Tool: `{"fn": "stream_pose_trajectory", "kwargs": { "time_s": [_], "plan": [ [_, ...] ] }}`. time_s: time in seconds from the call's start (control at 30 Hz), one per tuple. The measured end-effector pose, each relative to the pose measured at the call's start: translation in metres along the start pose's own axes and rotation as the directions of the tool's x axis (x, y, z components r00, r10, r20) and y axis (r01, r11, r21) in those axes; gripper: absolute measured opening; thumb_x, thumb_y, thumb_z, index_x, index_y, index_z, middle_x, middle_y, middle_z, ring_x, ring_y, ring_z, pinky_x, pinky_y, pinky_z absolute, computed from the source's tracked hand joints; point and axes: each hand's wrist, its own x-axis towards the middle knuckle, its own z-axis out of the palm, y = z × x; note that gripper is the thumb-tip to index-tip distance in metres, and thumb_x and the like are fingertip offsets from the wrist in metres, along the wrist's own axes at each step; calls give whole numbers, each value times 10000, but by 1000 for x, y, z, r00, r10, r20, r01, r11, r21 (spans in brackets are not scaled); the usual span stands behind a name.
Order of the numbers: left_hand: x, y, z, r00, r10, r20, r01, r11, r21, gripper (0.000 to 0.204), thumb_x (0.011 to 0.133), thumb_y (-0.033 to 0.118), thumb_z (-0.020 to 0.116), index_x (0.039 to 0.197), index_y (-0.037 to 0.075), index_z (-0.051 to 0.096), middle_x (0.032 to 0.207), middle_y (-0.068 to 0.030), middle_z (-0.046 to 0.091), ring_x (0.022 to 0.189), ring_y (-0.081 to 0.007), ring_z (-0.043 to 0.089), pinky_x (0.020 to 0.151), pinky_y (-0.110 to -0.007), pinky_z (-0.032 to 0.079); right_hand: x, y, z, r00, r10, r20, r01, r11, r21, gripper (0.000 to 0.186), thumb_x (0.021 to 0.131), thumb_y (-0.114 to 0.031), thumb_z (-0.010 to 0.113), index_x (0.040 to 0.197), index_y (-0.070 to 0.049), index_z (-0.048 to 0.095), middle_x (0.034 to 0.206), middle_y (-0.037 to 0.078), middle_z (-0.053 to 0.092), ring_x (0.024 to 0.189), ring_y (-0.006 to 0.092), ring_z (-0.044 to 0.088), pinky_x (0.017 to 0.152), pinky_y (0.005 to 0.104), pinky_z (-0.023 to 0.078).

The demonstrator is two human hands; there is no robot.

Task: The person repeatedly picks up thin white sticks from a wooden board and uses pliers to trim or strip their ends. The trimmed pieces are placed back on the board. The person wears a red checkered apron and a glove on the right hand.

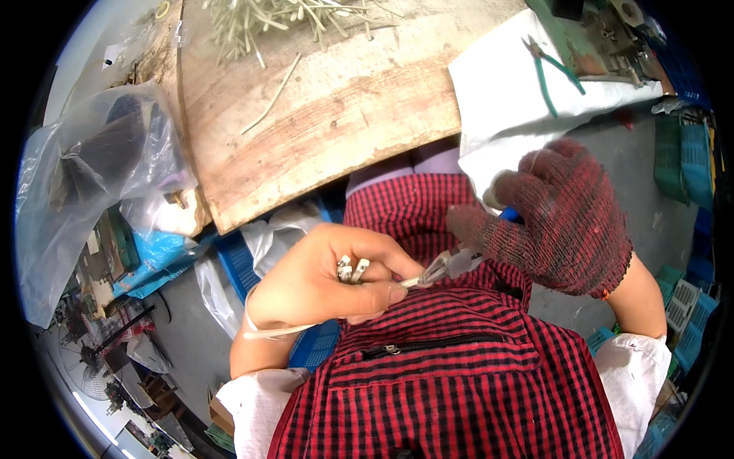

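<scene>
My bare left hand (313, 264) is closed round a thin white cable (277, 332), whose tail sticks out past my wrist. Small white ends with metal tips (359, 269) poke up between its fingers. Opposite it, my right hand (569, 222), in a dark red and black knit glove, is closed on a hand tool with a blue handle (510, 216). The tool's metal jaws (440, 269) meet the cable end just beyond my left fingertips. Its exact kind is partly hidden by the glove and blur. Both hands are above my lap, over a red and black checked apron (459, 382).
On the wooden table (344, 122) ahead lie a heap of pale cables (283, 19) and one loose cable (271, 96). Green-handled pliers (550, 73) rest on a white sheet (489, 84) at right. Clear plastic bags (107, 168) hang at left. Plastic baskets (692, 161) stand right.
</scene>
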Motion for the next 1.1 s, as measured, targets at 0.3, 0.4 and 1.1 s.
{"fn": "stream_pose_trajectory", "kwargs": {
  "time_s": [0.3, 0.4, 1.1],
  "plan": [
    [2, 3, 4, 1000, -20, -18, 22, 992, 124, 231, 725, -142, 676, 954, -111, 674, 659, -46, 637, 505, -32, 494, 435, -181, 328, 3, 9, -2, 993, -46, -106, 43, 998, -37, 256, 642, -289, 781, 884, -316, 703, 643, -58, 567, 558, 139, 546, 543, 312, 407],
    [3, 1, 1, 1000, -22, -2, 22, 1000, -11, 255, 736, -140, 665, 990, -114, 667, 688, -60, 647, 491, -40, 494, 422, -180, 323, -6, 11, 8, 994, -61, -88, 56, 997, -52, 280, 648, -248, 776, 913, -279, 694, 648, -33, 581, 553, 155, 551, 538, 327, 411],
    [104, 82, -154, 583, 722, -372, 236, 288, 928, 270, 699, 169, 802, 907, 41, 686, 737, -100, 672, 608, -161, 583, 607, -309, 478, -48, -30, 58, 714, 661, 229, -613, 433, 660, 527, 759, -126, 713, 1262, -78, 563, 1010, 146, 634, 914, 285, 624, 813, 388, 504]
  ]
}}
